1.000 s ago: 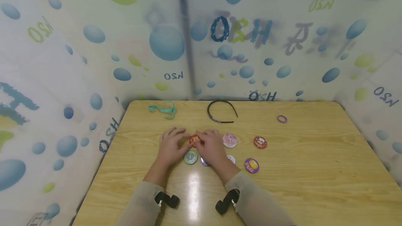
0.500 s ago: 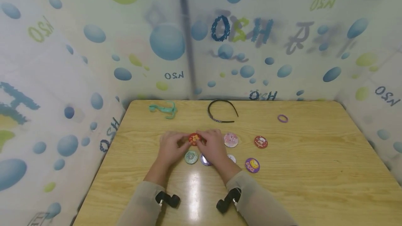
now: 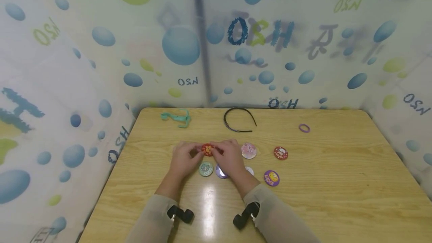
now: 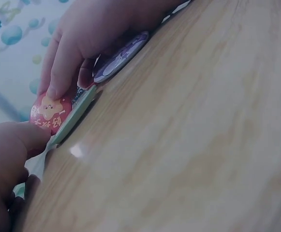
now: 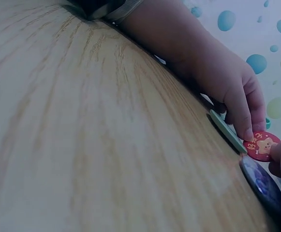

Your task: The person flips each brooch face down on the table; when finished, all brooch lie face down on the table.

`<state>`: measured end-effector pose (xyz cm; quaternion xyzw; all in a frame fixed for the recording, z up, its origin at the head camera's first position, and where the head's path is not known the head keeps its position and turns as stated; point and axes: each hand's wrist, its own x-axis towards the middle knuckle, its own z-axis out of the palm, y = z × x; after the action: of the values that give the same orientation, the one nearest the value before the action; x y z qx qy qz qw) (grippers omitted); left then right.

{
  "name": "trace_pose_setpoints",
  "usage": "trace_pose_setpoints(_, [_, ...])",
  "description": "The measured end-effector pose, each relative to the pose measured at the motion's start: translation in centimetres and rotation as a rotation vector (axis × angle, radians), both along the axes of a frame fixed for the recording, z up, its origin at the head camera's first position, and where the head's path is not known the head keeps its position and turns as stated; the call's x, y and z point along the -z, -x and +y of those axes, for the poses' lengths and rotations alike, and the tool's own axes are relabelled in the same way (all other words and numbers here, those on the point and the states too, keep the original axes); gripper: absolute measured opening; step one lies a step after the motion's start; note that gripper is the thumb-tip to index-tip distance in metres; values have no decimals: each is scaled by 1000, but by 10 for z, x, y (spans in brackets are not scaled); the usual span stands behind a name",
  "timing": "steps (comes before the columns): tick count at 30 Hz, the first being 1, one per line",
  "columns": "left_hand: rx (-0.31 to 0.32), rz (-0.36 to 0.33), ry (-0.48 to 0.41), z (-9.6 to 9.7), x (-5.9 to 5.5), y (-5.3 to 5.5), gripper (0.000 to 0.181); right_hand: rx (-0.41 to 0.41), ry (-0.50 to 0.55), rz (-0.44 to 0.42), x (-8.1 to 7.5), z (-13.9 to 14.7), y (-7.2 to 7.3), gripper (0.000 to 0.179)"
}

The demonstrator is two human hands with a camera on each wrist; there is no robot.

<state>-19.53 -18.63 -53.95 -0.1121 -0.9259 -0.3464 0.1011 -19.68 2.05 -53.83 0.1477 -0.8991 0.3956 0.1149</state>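
Note:
Both hands pinch a round red badge (image 3: 207, 150) with a yellow star face. My left hand (image 3: 183, 159) holds its left edge, and my right hand (image 3: 231, 157) holds the right edge. In the left wrist view the badge (image 4: 47, 114) is tilted up above the table, its printed face showing between the fingertips. Just below it in the head view lies a green badge (image 3: 206, 169). A purple badge (image 3: 221, 171) is partly hidden by my right hand. A white badge (image 3: 249, 170) shows beside the right wrist, and a pink badge (image 3: 249, 150) lies right of that hand.
Farther right on the wooden table (image 3: 330, 198) are a red-and-white badge (image 3: 281, 153) and a purple badge with a yellow figure (image 3: 272, 178). Along the back lie a teal hook-shaped item (image 3: 177, 118), a black headband (image 3: 228, 122) and a purple ring (image 3: 304, 128). Printed walls stand behind and beside.
The red badge's face has come more into view, and it has shifted slightly left. My left fingers, spread a second ago, have drawn in at its edge. The other badges stay where they were.

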Motion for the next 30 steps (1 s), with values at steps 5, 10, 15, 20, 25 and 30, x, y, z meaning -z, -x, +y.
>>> trace_pose_setpoints(5, [-4, 11, -9, 0, 0, 0, 18, 0, 31, -9, -1, 0, -1, 22])
trace_pose_setpoints(10, [-6, 30, -44, 0, 0, 0, 14, 3, 62, -20, -1, 0, -1, 20])
trace_pose_setpoints(15, [3, 66, -81, 0, 1, 0, 13, -1, 82, -13, -2, 0, -1, 15])
trace_pose_setpoints(20, [13, 98, -104, 0, 3, 1, 11, 0, 83, 9, -2, 0, -1, 12])
trace_pose_setpoints(25, [16, 119, -103, 1, 3, 1, 9, -1, 81, 37, -3, 0, -1, 11])
trace_pose_setpoints(30, [14, 138, -104, 1, 4, 1, 7, -4, 75, 53, -3, -1, -2, 11])
